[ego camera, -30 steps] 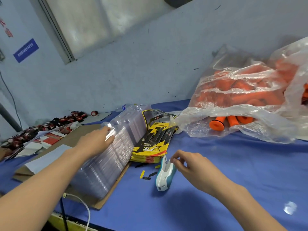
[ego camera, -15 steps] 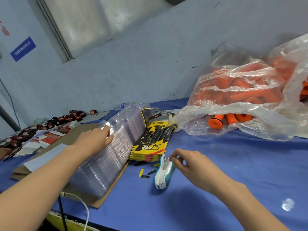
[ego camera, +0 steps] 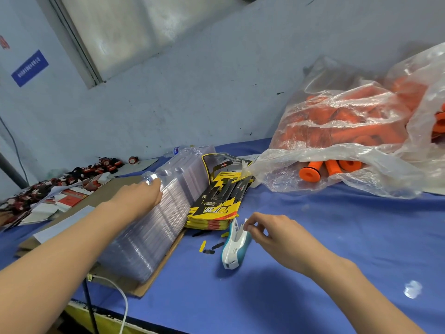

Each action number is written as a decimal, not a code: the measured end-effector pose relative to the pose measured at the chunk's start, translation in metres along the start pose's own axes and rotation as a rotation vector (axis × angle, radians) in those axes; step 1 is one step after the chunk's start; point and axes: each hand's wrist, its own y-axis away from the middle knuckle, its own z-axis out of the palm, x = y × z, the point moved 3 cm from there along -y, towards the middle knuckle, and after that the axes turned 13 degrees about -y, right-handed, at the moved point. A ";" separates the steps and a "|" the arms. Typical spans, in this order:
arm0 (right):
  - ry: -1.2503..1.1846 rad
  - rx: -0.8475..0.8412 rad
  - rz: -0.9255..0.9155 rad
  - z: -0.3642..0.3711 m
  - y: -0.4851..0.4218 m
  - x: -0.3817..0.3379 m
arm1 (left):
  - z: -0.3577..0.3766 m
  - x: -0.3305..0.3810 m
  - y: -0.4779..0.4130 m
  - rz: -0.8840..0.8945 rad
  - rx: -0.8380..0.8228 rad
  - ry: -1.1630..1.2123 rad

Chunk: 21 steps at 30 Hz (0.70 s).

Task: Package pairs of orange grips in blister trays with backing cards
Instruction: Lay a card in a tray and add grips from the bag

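Note:
A long stack of clear blister trays (ego camera: 166, 213) lies on a flat cardboard sheet at the left. My left hand (ego camera: 138, 197) rests on top of the stack, its fingers curled at the edge of the top tray. A pile of yellow and black backing cards (ego camera: 218, 204) sits just right of the trays. Orange grips (ego camera: 310, 173) poke out of a large clear plastic bag (ego camera: 349, 145) at the back right. My right hand (ego camera: 272, 231) pinches the back end of a white and teal stapler (ego camera: 232, 249) on the blue table.
Small yellow and black card punch-outs (ego camera: 208, 247) lie beside the stapler. Red and black packaged items (ego camera: 60, 184) are piled at the far left. A white cable (ego camera: 120, 300) hangs over the table's front edge. A wall runs close behind the table.
Both hands stay where they were; the view has shifted slightly. My right fingers have closed a little more on the stapler's back end.

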 end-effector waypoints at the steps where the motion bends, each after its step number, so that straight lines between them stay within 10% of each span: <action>1: -0.002 -0.001 0.000 0.000 0.000 0.000 | -0.003 0.002 -0.001 -0.010 0.002 -0.062; 21: 0.030 -0.025 -0.005 0.003 0.000 -0.003 | -0.019 -0.035 -0.002 -0.253 0.150 -0.155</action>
